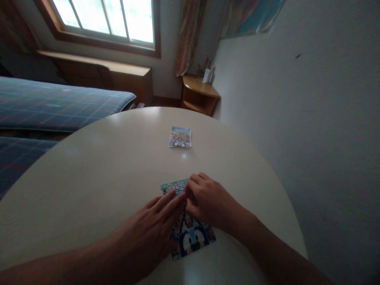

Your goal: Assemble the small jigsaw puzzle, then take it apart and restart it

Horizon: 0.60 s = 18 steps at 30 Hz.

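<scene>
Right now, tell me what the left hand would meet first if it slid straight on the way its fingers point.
The left hand, flat on the colourful sheet, points up-right; it would likely meet the right hand first, almost touching already.

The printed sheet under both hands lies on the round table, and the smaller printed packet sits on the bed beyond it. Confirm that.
Not quite. The smaller printed packet lies on the round table too, farther from the person, not on the bed. The head view shows it. Left hand and right hand do press the printed sheet.
</scene>
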Tool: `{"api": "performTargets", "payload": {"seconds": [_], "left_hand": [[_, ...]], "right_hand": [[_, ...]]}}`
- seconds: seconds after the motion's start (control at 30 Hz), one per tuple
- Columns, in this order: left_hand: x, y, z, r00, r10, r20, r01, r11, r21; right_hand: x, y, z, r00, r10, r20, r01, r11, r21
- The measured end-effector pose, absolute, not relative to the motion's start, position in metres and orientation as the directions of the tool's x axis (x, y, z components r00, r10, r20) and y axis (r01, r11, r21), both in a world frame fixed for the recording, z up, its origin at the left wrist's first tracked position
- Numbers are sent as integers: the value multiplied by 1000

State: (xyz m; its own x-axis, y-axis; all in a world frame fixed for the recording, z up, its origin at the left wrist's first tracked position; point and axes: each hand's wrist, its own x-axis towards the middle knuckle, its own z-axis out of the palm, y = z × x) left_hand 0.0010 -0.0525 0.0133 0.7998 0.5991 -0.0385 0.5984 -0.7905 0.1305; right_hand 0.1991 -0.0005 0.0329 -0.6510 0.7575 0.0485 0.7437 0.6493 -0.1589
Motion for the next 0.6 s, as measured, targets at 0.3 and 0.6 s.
{"api": "performTargets", "payload": {"seconds": [0.3, 0.6], "left_hand": [[-1, -57, 5, 774, 633, -31, 632, -769, 97], [1, -57, 11, 762, 640, -101, 648, -753, 116]], "right_hand": [[199, -2, 32, -627, 777, 58, 759, 625, -182], [199, -3, 34, -625, 778, 60, 759, 624, -188]]}}
